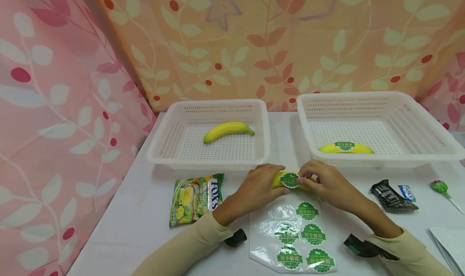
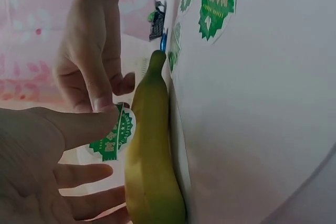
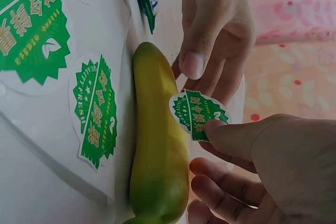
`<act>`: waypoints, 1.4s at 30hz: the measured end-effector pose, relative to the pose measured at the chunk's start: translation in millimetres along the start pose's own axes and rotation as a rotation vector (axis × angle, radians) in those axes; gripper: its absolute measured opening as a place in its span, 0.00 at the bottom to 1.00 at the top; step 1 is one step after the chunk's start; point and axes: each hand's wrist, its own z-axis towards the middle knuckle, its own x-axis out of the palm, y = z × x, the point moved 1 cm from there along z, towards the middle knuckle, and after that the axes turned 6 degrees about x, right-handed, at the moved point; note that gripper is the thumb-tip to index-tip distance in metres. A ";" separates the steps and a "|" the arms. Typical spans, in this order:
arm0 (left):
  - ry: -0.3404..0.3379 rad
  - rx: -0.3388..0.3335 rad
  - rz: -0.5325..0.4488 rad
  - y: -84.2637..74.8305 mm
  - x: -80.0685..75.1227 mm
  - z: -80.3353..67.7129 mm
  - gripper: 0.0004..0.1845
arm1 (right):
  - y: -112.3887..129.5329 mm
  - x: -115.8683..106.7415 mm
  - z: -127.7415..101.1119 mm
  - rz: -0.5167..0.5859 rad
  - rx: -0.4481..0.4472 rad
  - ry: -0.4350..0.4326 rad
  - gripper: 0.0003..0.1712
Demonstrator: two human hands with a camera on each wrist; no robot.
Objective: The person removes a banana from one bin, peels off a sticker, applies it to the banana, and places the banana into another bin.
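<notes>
A yellow banana (image 2: 152, 145) lies on the white table just beyond a clear sheet of stickers (image 1: 261, 227). My right hand (image 1: 332, 185) pinches a round green-and-white sticker (image 3: 197, 114) by one edge between thumb and fingers. In the right wrist view the sticker stands up along the banana's upper side, its lower edge right at the peel. My left hand (image 1: 258, 187) is at the banana's left end, with fairly straight fingers (image 2: 97, 203) reaching its far side. Its thumb is raised above the banana, apart from the sticker in the right wrist view.
Behind stand two white baskets: the left basket (image 1: 154, 157) holds a plain banana (image 1: 229, 130), the right basket (image 1: 381, 158) a stickered banana (image 1: 357, 148). A candy bag (image 1: 196, 199) lies left. To the right are a black wrapper (image 1: 392, 197), a small blue packet (image 1: 407, 193) and a lollipop (image 1: 439, 186).
</notes>
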 end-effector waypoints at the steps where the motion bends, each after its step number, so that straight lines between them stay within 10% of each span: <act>1: 0.010 -0.006 0.003 0.6 0.5 1.3 0.34 | -0.6 0.6 0.2 0.005 -0.004 -0.001 0.07; 33: -0.004 -0.002 -0.060 12.2 12.5 12.5 0.30 | 2.7 -1.5 -1.0 -0.029 -0.096 -0.027 0.14; 42: 0.027 -0.018 -0.054 9.4 11.5 11.7 0.32 | 3.1 8.0 -2.5 -0.113 -0.078 0.113 0.23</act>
